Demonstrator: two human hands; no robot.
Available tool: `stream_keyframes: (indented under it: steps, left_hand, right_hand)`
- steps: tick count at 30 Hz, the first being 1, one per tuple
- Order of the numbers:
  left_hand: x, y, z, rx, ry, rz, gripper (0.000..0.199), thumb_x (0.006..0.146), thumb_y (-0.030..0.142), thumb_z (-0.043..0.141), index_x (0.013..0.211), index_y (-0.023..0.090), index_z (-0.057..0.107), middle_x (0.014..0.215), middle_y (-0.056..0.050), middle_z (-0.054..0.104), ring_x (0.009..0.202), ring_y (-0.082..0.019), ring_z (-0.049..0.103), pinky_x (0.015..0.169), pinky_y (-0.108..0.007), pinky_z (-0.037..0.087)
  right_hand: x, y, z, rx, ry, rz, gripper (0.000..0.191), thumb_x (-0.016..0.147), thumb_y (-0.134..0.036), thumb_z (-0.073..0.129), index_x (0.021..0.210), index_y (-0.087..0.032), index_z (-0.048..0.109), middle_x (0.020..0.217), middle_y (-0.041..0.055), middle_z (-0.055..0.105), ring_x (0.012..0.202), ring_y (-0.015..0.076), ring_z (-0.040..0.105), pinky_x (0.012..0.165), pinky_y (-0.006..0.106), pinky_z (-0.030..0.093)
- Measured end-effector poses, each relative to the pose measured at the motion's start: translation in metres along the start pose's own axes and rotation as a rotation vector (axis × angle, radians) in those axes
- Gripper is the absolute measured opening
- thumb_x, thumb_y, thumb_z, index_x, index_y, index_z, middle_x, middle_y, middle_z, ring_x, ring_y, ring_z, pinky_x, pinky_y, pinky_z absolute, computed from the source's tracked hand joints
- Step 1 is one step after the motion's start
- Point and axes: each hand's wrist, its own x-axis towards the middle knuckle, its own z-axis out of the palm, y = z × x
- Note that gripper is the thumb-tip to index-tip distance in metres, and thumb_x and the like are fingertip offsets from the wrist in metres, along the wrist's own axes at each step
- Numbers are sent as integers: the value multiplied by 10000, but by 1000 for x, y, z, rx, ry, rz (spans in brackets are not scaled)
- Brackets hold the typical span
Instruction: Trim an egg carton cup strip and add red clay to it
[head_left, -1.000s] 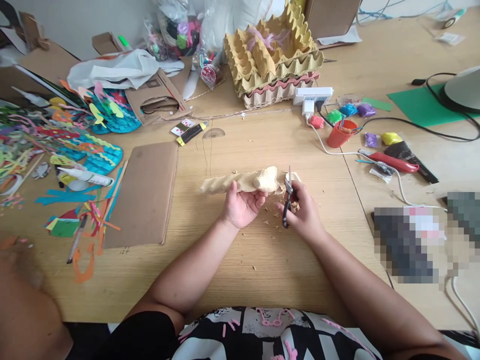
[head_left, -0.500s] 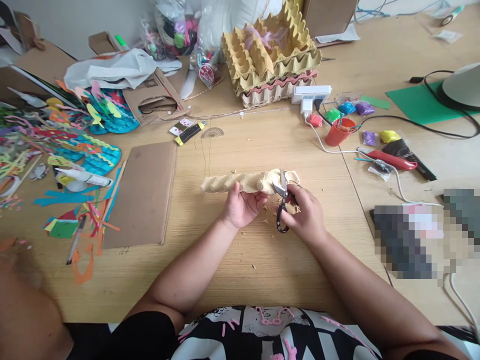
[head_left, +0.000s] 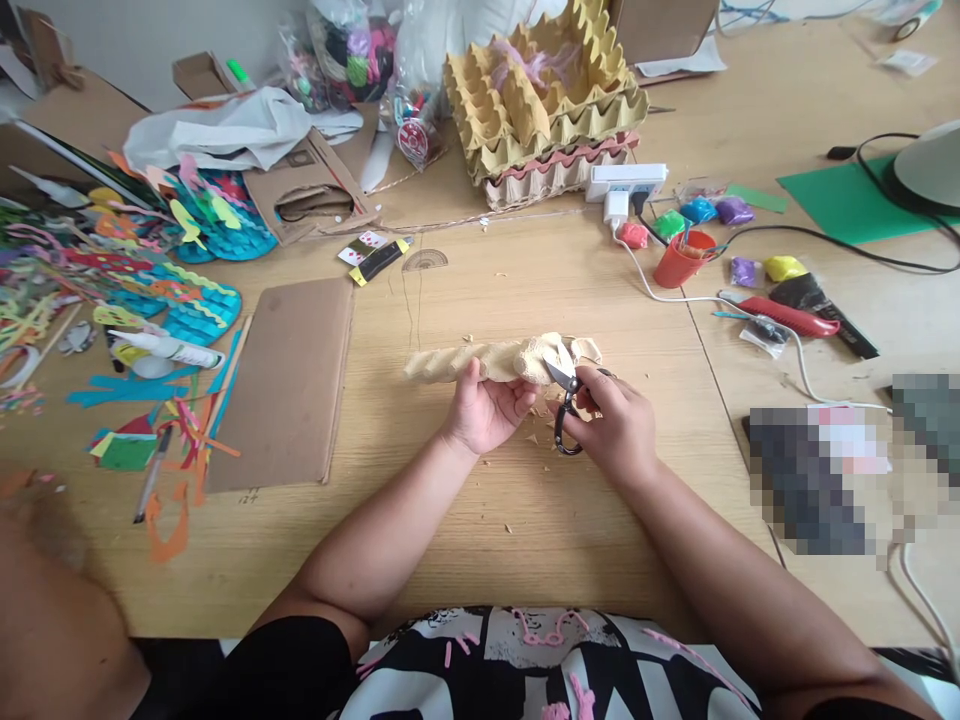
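A long, pale yellow strip of egg carton (head_left: 457, 362) lies level above the table's middle. My left hand (head_left: 487, 405) holds it from below, with the thumb against its near side. Black-handled scissors (head_left: 568, 400) are in my right hand (head_left: 615, 415), fingers wrapped round the handles. Their parted blades rest at the strip's lumpy right part. A small carton piece (head_left: 586, 350) shows just right of the blades; whether it is joined to the strip is unclear. Small carton scraps lie on the table below.
Brown cardboard (head_left: 281, 385) lies left, near paper strips and a glue bottle (head_left: 169, 348). Stacked egg trays (head_left: 555, 110) stand at the back. A power strip (head_left: 628, 180), an orange cup (head_left: 682, 260) and a red cutter (head_left: 795, 318) are to the right. Another person's arm (head_left: 56, 610) is at lower left.
The scissors have tilted, their blades now pointing more to the left, and my right hand has shifted slightly right. My left hand keeps its hold on the strip.
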Motion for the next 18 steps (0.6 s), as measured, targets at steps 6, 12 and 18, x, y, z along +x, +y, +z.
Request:
stream_keyframes:
  steps: [6, 12, 18]
  left_hand:
    - [-1, 0, -1, -15, -34, 0, 592, 866, 721, 740, 996, 144, 768, 817, -82, 787, 726, -187, 779, 645, -243, 660]
    - [-1, 2, 0, -17, 3, 13, 578, 899, 720, 694, 1035, 163, 767, 842, -78, 797, 712, -183, 773, 627, -251, 652]
    - [-1, 3, 2, -6, -32, 53, 553, 873, 657, 757, 1122, 164, 758, 831, -72, 805, 758, -200, 800, 673, -254, 665]
  right_hand:
    - [0, 2, -1, -34, 14, -29, 322, 935, -461, 780, 1178, -252, 752, 706, 12, 705, 597, 186, 609, 625, 316, 460]
    - [1, 0, -1, -34, 15, 13, 297, 973, -525, 731, 1088, -255, 778, 666, 14, 687, 591, 182, 609, 614, 308, 445]
    - [0, 2, 5, 185, -12, 226, 359, 960, -600, 721, 1064, -256, 730, 705, 3, 671, 594, 174, 590, 590, 304, 444]
